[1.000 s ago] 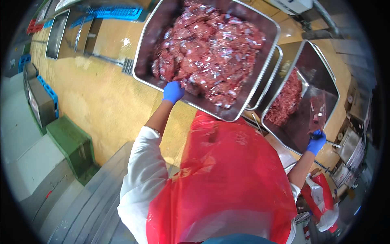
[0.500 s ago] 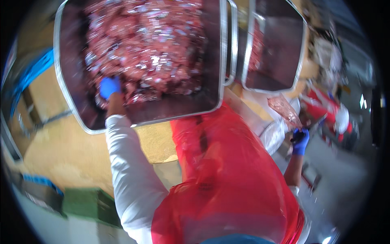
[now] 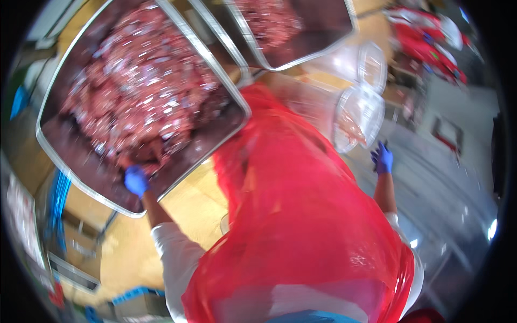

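Observation:
My left hand (image 3: 136,181), in a blue glove, reaches into a large metal-rimmed bin (image 3: 47,102). It touches the near edge of a heap of red raw meat pieces (image 3: 145,91); blur and the meat hide its fingers. My right hand (image 3: 383,158), also gloved in blue, is open with fingers apart and nothing in it. Just beyond that hand lies the mouth of a clear plastic-lined container (image 3: 373,116). A pale pink piece of meat (image 3: 349,131) shows inside this mouth.
A second metal-rimmed bin (image 3: 344,40) holding meat (image 3: 266,21) stands beyond the first. Another clear plastic-lined opening (image 3: 372,67) lies behind the nearer one. A person in red and white (image 3: 428,40) is at the far right. Blue plastic (image 3: 58,202) hangs at the left.
The piece of meat my right hand held has left it and shows in the clear container's mouth; that hand has opened. My view has turned, and my left hand stays at the heap.

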Demonstrator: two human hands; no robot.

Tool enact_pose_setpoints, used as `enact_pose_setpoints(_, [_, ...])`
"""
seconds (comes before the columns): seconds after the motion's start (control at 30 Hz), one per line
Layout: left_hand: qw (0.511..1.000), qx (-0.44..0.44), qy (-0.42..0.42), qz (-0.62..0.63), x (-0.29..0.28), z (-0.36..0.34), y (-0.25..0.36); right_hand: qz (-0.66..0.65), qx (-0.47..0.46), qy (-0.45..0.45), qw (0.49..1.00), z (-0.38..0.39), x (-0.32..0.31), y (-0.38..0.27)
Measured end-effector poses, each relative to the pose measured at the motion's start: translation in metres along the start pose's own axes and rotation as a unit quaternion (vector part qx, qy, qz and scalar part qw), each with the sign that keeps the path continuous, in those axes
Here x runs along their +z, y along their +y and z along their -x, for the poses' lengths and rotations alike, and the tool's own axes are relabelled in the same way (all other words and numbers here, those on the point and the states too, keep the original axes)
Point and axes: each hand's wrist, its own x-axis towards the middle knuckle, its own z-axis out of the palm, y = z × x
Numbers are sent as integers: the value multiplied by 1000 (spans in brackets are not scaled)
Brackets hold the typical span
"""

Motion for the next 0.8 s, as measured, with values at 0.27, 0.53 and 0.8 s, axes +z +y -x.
enact_pose_setpoints(0.27, [952,-9,118,282,-125,25,176,54,-269,-183,944,-54,135,-74])
enact_pose_setpoints(0.53, [919,205,102,320,-242,3,450,-122,-405,-625,656,160,262,-293])
enact_pose_setpoints(0.8, [853,282,36,438,-257,5,614,-313,-476,-528,630,157,242,-370])
